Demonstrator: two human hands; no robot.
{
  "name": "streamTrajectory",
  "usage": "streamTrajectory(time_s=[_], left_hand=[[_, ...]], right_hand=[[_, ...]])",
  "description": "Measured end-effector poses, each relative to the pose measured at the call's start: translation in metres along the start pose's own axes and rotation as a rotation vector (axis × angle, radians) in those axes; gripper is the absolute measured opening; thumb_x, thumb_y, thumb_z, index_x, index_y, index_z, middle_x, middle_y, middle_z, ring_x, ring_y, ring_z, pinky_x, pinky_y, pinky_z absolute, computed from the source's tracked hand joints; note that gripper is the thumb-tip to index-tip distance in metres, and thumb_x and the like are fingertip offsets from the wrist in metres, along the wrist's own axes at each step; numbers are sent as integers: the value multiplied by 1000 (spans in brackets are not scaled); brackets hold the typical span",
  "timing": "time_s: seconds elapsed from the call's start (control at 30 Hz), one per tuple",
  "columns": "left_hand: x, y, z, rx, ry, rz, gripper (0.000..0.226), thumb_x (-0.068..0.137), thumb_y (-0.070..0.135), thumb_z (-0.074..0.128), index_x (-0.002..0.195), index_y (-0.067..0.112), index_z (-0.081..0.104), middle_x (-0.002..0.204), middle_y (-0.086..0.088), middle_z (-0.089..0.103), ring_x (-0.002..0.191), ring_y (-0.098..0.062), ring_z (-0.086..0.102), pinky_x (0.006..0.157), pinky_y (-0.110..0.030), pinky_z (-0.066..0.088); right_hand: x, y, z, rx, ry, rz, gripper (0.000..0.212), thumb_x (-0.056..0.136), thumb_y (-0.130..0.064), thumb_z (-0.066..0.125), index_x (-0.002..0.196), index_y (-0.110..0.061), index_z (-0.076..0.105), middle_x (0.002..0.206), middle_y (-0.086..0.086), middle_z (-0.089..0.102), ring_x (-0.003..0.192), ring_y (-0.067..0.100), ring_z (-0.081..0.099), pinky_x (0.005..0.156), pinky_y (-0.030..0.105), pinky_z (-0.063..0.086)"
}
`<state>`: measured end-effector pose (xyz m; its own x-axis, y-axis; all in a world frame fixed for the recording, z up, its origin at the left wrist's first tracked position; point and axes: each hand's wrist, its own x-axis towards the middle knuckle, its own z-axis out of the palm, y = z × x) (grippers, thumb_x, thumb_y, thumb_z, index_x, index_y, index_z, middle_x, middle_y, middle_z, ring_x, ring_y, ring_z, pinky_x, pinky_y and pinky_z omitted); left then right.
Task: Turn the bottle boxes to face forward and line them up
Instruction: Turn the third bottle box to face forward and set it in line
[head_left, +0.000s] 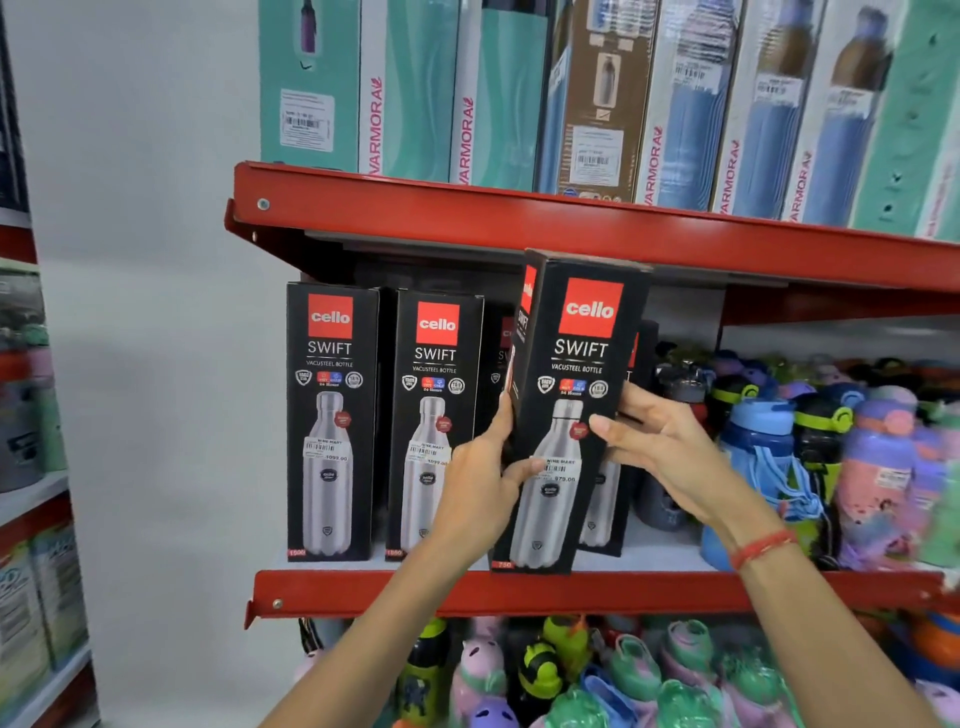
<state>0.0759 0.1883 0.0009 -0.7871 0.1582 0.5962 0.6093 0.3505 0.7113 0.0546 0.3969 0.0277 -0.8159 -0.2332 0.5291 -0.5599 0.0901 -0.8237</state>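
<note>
A black Cello Swift bottle box (576, 364) is held in front of the middle shelf, front face toward me and tilted slightly to the right. My left hand (480, 483) grips its left edge and my right hand (660, 447) grips its right edge. Two matching boxes stand upright and face forward on the shelf at the left, one (332, 421) at the end and a second (434, 415) beside it. More black boxes (626, 467) stand behind the held one, mostly hidden.
The red shelf edge (519, 592) runs below the boxes and another red shelf (519, 223) hangs just above them. Colourful children's bottles (810, 452) crowd the shelf to the right. Tall teal and white boxes (415, 88) fill the top shelf. More bottles (597, 680) lie below.
</note>
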Motion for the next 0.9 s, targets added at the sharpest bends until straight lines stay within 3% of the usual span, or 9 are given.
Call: streamTrajectory(time_s=[0.1, 0.23, 0.37, 0.5, 0.6, 0.67, 0.73, 0.83, 0.9], left_hand=[[5, -15, 5, 23, -14, -30, 79, 90, 15, 62, 151, 23, 13, 126, -2, 62, 113, -14, 57, 98, -24, 43], [11, -34, 15, 45, 0, -49, 77, 92, 17, 60, 151, 25, 11, 101, 5, 51, 91, -8, 47, 86, -16, 38], [33, -49, 19, 56, 32, -49, 75, 92, 18, 60, 151, 24, 13, 112, 4, 59, 95, -6, 49, 91, -16, 41], [47, -63, 30, 100, 106, -103, 73, 91, 14, 60, 150, 22, 17, 102, 5, 54, 87, -7, 45, 73, -7, 32], [46, -73, 42, 132, 172, -134, 71, 91, 9, 60, 150, 18, 22, 96, 1, 58, 80, -7, 46, 73, -6, 32], [45, -77, 46, 167, 208, -145, 70, 91, 8, 59, 150, 16, 22, 105, -8, 68, 78, -9, 56, 74, -9, 39], [49, -78, 48, 186, 227, -177, 69, 92, 7, 58, 150, 15, 21, 116, -13, 67, 94, -17, 64, 84, -19, 47], [54, -75, 50, 260, 218, -225, 70, 92, 1, 54, 150, 13, 18, 111, -15, 68, 100, -25, 65, 90, -37, 53], [55, -75, 52, 320, 223, -237, 73, 90, -5, 51, 151, 14, 14, 109, -14, 67, 99, -25, 65, 87, -37, 53]], right_hand=[[0, 14, 0, -5, 13, 18, 50, 83, -29, 73, 132, -33, 61, 124, -6, 72, 113, 16, 70, 79, 28, 60], [7, 34, 2, -12, 34, 45, 53, 88, -21, 68, 138, -32, 55, 125, -13, 71, 113, 10, 68, 77, 23, 59], [27, 40, 5, -76, 56, 80, 56, 94, -14, 63, 145, -31, 46, 123, -21, 70, 112, 1, 67, 75, 18, 58], [41, 54, 12, -118, 104, 124, 57, 97, -12, 59, 149, -25, 41, 126, -18, 68, 110, -3, 66, 90, 30, 58], [43, 63, 22, -139, 107, 149, 59, 97, -10, 57, 151, -24, 36, 136, -12, 60, 104, -14, 63, 88, 18, 54], [44, 66, 27, -181, 121, 146, 61, 98, -8, 55, 152, -22, 31, 149, -5, 50, 115, -9, 58, 103, 28, 47], [47, 68, 31, -213, 135, 139, 61, 99, -7, 53, 153, -20, 28, 154, -2, 44, 131, 7, 51, 116, 40, 36], [52, 71, 34, -234, 151, 135, 60, 100, -6, 50, 154, -19, 26, 155, 1, 43, 141, 14, 43, 119, 45, 32], [55, 73, 36, -310, 182, 133, 60, 100, -9, 51, 154, -21, 28, 153, 1, 46, 141, 15, 43, 117, 47, 36]])
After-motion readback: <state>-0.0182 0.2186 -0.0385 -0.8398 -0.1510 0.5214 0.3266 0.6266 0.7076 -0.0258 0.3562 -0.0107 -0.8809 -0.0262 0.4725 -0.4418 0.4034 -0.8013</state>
